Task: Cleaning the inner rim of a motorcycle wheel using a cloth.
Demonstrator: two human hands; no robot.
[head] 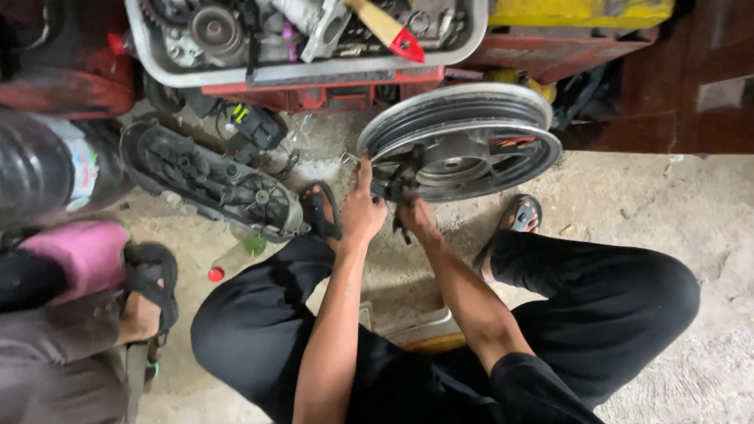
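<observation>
The wheel (pixel 463 141) is round, grey and dirty, with dark spokes. It stands tilted on the floor, right in front of both hands. The left hand (pixel 363 210) touches its rim.

The wheel rim (pixel 463 141) is grey cast metal, dull and grimy, with a brighter polished edge. The engine cover (pixel 208 184) at left centre is matt, oily black. The concrete floor (pixel 667 204) looks rough and dusty. The brush handle (pixel 377 22) at the top is bare wood.
</observation>
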